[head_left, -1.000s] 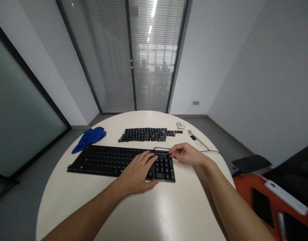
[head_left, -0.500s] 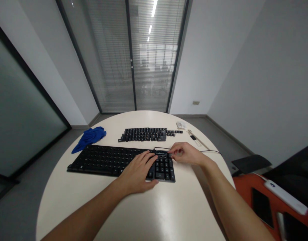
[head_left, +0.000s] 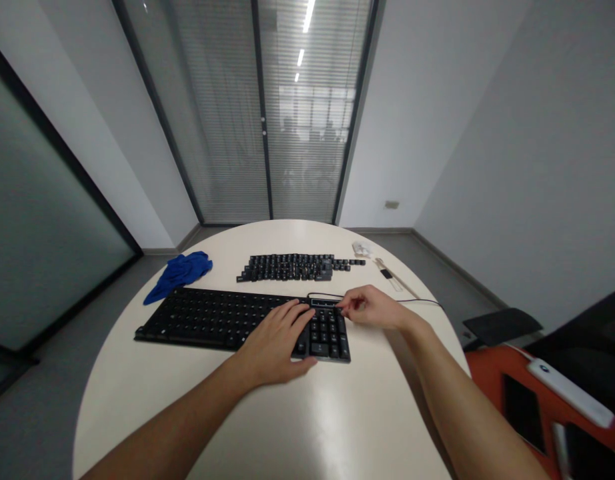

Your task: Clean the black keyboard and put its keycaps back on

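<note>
A black keyboard lies across the table, mostly without caps, its bare key posts showing on the left and middle. Black caps fill much of the number pad at its right end. My left hand rests spread on the keyboard just left of the number pad, thumb near the front edge. At the pad's top right corner, my right hand pinches with thumb and index finger at a small dark keycap, largely hidden by the fingertips. Behind the keyboard, loose black keycaps stand in close rows.
A blue cloth lies at the left. A small clear bag and a wire-loop tool with a dark handle are at the back right. The keyboard's cable runs off rightward. Phones lie on an orange seat beside the white table.
My right hand's fingers have shifted very slightly at the pad's corner, and the keycap there is now more covered. My left hand has stayed in place.
</note>
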Demonstrator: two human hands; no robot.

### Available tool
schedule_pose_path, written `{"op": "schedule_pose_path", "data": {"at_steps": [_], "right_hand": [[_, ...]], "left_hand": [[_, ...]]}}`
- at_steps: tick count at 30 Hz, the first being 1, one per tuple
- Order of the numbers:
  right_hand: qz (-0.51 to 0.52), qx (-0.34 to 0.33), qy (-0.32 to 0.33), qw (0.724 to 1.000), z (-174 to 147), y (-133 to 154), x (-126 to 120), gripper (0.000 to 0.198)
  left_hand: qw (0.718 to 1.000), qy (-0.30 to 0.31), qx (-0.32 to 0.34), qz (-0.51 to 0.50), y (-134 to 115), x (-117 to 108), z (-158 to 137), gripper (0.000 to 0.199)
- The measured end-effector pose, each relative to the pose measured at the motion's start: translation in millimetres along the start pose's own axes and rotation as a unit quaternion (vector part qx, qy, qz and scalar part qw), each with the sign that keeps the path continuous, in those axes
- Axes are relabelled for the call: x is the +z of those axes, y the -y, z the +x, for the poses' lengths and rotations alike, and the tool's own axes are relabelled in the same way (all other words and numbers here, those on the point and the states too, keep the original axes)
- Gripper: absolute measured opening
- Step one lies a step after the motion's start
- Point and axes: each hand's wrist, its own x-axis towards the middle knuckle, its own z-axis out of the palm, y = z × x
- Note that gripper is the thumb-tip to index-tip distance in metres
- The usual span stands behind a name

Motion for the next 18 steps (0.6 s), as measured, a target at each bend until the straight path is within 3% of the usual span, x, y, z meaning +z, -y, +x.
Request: {"op": "schedule_pose_path", "data": {"at_steps": [13,18], "right_hand": [[-0.029,-0.022,-0.024,0.999,2.2,-6.4,2.3,0.016],[-0.034,0.000,-0.028,0.999,4.3,-18.8,3.4,0.012]], "left_hand": [[1.000,0.004,0.004,0.013,-0.3,-1.0,0.3,0.077],[1.000,-0.004,0.000,0.030,-4.4,-1.1,1.8,0.077]]}}
